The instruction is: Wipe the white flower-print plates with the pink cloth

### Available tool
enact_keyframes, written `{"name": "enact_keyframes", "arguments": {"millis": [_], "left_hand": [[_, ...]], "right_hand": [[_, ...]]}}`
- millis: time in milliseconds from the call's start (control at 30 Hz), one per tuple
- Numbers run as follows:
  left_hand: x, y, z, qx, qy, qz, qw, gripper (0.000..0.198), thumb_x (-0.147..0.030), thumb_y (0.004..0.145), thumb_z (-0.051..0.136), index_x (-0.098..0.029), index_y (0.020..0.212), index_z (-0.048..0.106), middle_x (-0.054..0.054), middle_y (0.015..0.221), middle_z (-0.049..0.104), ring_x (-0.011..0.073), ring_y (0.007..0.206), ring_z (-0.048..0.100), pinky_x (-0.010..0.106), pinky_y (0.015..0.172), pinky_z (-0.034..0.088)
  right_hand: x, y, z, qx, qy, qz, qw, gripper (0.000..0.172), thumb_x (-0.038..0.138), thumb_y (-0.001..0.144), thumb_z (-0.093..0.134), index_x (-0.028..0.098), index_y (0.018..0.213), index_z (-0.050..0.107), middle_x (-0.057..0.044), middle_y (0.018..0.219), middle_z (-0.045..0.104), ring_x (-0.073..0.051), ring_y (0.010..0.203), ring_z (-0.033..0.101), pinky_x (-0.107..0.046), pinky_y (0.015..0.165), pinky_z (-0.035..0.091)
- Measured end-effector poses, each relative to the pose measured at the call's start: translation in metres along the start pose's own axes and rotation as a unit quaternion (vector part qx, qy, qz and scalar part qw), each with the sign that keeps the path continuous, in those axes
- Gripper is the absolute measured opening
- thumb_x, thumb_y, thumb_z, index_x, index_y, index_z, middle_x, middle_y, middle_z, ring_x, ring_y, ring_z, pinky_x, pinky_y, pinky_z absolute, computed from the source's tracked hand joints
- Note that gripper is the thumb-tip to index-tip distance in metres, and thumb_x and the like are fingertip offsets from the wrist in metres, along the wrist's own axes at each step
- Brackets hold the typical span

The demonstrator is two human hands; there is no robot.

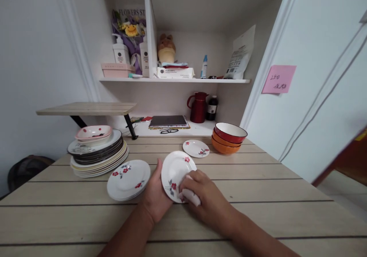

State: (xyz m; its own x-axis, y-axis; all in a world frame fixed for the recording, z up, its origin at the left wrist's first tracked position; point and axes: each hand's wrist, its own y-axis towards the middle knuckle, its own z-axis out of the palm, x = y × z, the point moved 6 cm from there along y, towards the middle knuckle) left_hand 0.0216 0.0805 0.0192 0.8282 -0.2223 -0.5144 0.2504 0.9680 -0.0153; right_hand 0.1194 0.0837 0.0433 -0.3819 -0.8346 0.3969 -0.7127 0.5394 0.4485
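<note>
Just right of the low stack of flowered plates (128, 178), the left hand (156, 196) is gripping a tilted plate (175, 173) by its rim, angling its face up so the right hand (205, 198), clenched on a white cloth (190, 196), is pressing there (nested bowls (229, 138), farther right of that stack, are sitting empty).

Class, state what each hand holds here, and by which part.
The left hand grips the small flowered plate by its left rim, tilted up. The right hand clutches a white wad, cloth or tissue, pressed against the plate's lower right face.
</note>
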Motion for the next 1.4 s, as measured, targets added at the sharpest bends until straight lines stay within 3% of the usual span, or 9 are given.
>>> {"name": "enact_keyframes", "arguments": {"millis": [200,300,433,633,767,900,1067,1200,1400], "left_hand": [[0.04,0.001,-0.004,0.02,0.025,-0.128,0.991,0.06,-0.057,0.089,0.04,-0.014,0.128,0.055,0.013,0.111,0.069,0.0286,0.108,0.061,0.04,0.1,0.036],[0.045,0.001,-0.002,0.032,0.012,-0.133,0.991,0.059,-0.057,0.089,0.04,-0.017,0.13,0.053,0.012,0.114,0.068,0.0284,0.109,0.061,0.041,0.101,0.034],[0.032,0.002,0.0,0.019,0.002,-0.094,0.995,0.059,-0.055,0.09,0.04,-0.015,0.132,0.052,0.013,0.117,0.067,0.0288,0.11,0.06,0.041,0.102,0.033],[0.003,0.003,-0.006,-0.018,-0.009,-0.012,1.0,0.06,-0.054,0.091,0.039,-0.011,0.13,0.053,0.015,0.116,0.067,0.0295,0.108,0.061,0.042,0.1,0.037],[0.009,0.004,-0.012,-0.038,0.002,-0.043,0.998,0.063,-0.057,0.089,0.041,-0.007,0.123,0.058,0.016,0.11,0.069,0.0299,0.104,0.062,0.04,0.096,0.04],[0.033,0.004,-0.006,-0.011,0.008,-0.112,0.994,0.063,-0.06,0.087,0.043,-0.011,0.12,0.061,0.015,0.105,0.07,0.0293,0.102,0.063,0.04,0.095,0.04],[0.051,0.003,-0.002,-0.003,0.011,-0.139,0.99,0.06,-0.059,0.086,0.045,-0.014,0.122,0.06,0.013,0.106,0.071,0.0292,0.103,0.063,0.041,0.096,0.038],[0.036,0.005,-0.005,-0.01,0.002,-0.089,0.996,0.059,-0.057,0.087,0.045,-0.013,0.124,0.058,0.013,0.109,0.07,0.0291,0.104,0.062,0.041,0.097,0.038],[0.009,0.006,-0.013,-0.047,-0.009,-0.026,0.999,0.061,-0.056,0.088,0.043,-0.01,0.125,0.057,0.015,0.109,0.069,0.0293,0.103,0.063,0.041,0.096,0.039]], "right_hand": [[-0.008,0.002,-0.015,-0.052,-0.016,0.021,0.998,0.021,0.007,0.075,0.054,0.022,0.087,0.062,-0.005,0.093,0.057,-0.021,0.089,0.048,-0.035,0.078,0.038],[-0.03,0.002,-0.026,-0.084,-0.035,0.064,0.994,0.024,0.006,0.077,0.052,0.023,0.087,0.064,-0.005,0.092,0.057,-0.022,0.088,0.049,-0.035,0.078,0.038],[-0.048,0.001,-0.026,-0.077,-0.053,0.094,0.991,0.022,0.008,0.077,0.054,0.023,0.089,0.065,-0.006,0.092,0.058,-0.022,0.087,0.05,-0.035,0.076,0.039],[-0.019,-0.001,-0.006,0.024,-0.023,0.027,0.999,0.017,0.011,0.08,0.052,0.022,0.088,0.062,-0.005,0.092,0.059,-0.021,0.088,0.05,-0.033,0.077,0.039],[0.003,-0.002,0.008,0.067,0.009,-0.026,0.997,0.014,0.012,0.078,0.054,0.021,0.087,0.059,-0.004,0.093,0.059,-0.019,0.086,0.051,-0.031,0.076,0.04],[-0.004,0.002,-0.004,0.007,-0.012,-0.018,1.0,0.02,0.01,0.075,0.056,0.023,0.09,0.061,-0.004,0.097,0.059,-0.021,0.092,0.05,-0.035,0.081,0.038],[-0.044,0.003,-0.027,-0.058,-0.046,0.081,0.994,0.021,0.009,0.077,0.053,0.023,0.089,0.062,-0.005,0.091,0.059,-0.021,0.087,0.051,-0.033,0.077,0.039],[-0.055,0.001,-0.024,-0.034,-0.059,0.113,0.991,0.019,0.01,0.076,0.054,0.021,0.089,0.063,-0.006,0.091,0.058,-0.021,0.085,0.051,-0.033,0.075,0.04],[-0.016,0.0,0.0,0.028,-0.051,0.033,0.998,0.016,0.013,0.081,0.051,0.021,0.089,0.062,-0.006,0.092,0.06,-0.021,0.088,0.05,-0.034,0.078,0.038]]}}
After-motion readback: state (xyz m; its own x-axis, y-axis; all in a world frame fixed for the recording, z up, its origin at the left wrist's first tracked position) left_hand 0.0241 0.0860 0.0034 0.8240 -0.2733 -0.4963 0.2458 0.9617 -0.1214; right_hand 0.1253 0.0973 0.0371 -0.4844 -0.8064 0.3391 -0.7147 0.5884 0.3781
